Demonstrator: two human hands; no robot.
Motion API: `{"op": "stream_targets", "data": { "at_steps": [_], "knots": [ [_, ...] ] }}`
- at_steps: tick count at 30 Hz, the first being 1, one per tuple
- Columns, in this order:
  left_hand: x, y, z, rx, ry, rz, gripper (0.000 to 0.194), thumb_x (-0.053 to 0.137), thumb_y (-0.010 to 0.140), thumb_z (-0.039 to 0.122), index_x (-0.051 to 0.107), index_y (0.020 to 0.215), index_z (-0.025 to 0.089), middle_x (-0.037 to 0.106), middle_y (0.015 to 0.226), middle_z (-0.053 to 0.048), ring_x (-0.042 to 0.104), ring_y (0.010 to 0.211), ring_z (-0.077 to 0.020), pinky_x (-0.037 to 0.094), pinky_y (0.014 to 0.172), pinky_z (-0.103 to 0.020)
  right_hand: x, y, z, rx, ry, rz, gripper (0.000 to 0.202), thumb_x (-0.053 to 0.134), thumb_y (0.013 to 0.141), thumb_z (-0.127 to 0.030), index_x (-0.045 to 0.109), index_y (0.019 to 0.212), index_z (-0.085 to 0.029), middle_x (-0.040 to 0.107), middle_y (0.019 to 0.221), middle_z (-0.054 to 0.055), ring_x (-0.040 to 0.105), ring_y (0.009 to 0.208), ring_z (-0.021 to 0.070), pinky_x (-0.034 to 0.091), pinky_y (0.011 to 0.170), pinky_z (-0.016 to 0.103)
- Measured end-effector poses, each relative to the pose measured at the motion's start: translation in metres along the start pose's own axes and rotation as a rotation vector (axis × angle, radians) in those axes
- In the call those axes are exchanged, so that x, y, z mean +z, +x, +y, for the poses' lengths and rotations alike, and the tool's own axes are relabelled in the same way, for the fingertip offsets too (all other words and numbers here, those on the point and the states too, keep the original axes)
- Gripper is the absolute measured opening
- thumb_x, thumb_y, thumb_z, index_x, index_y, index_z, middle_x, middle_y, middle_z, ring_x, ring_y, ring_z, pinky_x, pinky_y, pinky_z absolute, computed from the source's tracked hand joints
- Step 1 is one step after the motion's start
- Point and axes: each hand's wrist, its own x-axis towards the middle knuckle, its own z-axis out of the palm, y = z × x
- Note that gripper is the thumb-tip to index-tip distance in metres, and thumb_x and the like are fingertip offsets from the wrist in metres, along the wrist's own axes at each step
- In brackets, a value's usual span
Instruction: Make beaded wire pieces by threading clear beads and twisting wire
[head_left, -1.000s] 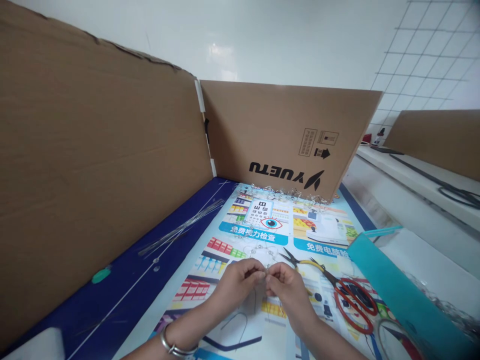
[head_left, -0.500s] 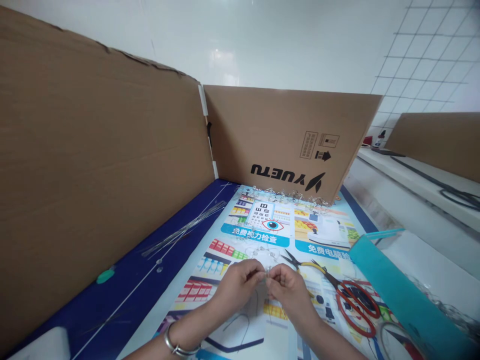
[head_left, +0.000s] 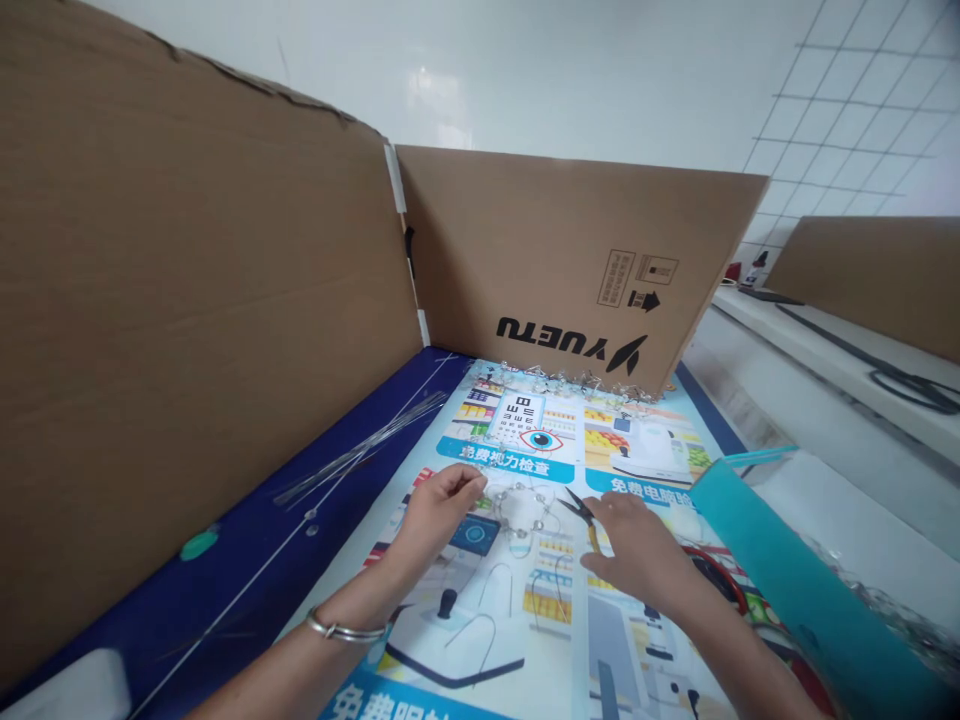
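My left hand (head_left: pixel 442 510), with a silver bangle at the wrist, pinches the left side of a ring of wire and clear beads (head_left: pixel 521 510). Loose curved wire ends trail below the ring over the printed sheet. To the right, my right hand (head_left: pixel 626 540) is at the yellow-handled pliers (head_left: pixel 589 515), thumb and fingers around the handles. The dark plier jaws point up and left, close to the beaded ring. Red-handled scissors (head_left: pixel 716 575) lie partly hidden behind my right forearm.
Cardboard panels (head_left: pixel 585 240) stand behind and at the left. A bundle of thin wires (head_left: pixel 360 450) lies on the blue cloth. More beaded wire pieces (head_left: pixel 555 380) line the back panel. A teal box (head_left: pixel 802 580) stands at the right.
My hands have moved apart. My left hand has shifted up and left with the beaded wire; my right hand has left the wire and reached right onto the pliers.
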Motion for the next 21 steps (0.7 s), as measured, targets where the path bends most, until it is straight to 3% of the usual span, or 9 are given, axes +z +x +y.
{"op": "stream_targets", "data": {
  "at_steps": [5, 14, 17, 21],
  "knots": [
    [-0.001, 0.004, -0.010, -0.062, -0.045, 0.006, 0.024, 0.051, 0.077, 0.040, 0.056, 0.076, 0.016, 0.053, 0.062, 0.001, 0.046, 0.054, -0.0103, 0.036, 0.050, -0.020, 0.016, -0.004, 0.006, -0.037, -0.164, -0.038, 0.053, 0.052, 0.074, -0.033, 0.044, 0.125, -0.020, 0.050, 0.116, 0.012, 0.040, 0.108, 0.0282, 0.031, 0.086, 0.038],
    [-0.005, 0.006, -0.007, -0.045, -0.010, 0.022, 0.024, 0.048, 0.080, 0.040, 0.053, 0.073, 0.017, 0.057, 0.065, 0.001, 0.050, 0.057, -0.0103, 0.040, 0.053, -0.020, 0.038, -0.004, -0.006, -0.066, -0.389, 0.163, 0.042, 0.044, 0.076, -0.012, 0.049, 0.118, -0.012, 0.056, 0.095, 0.014, 0.047, 0.089, 0.0264, 0.033, 0.077, 0.038],
    [-0.005, 0.004, -0.003, 0.026, 0.063, -0.041, 0.023, 0.046, 0.082, 0.038, 0.054, 0.076, 0.017, 0.060, 0.072, -0.001, 0.055, 0.067, -0.0130, 0.044, 0.062, -0.023, 0.044, -0.003, -0.007, -0.054, -0.401, 0.211, 0.042, 0.042, 0.077, -0.012, 0.049, 0.119, -0.011, 0.056, 0.099, 0.016, 0.047, 0.091, 0.0274, 0.034, 0.077, 0.040],
    [-0.001, -0.001, -0.002, 0.176, 0.223, -0.239, 0.020, 0.043, 0.085, 0.033, 0.058, 0.085, 0.020, 0.062, 0.100, -0.004, 0.056, 0.095, -0.0171, 0.042, 0.084, -0.030, 0.041, -0.003, -0.012, -0.122, -0.327, 0.272, 0.043, 0.038, 0.081, -0.010, 0.047, 0.123, -0.016, 0.051, 0.119, 0.012, 0.042, 0.108, 0.0265, 0.031, 0.087, 0.040]
  ]
}}
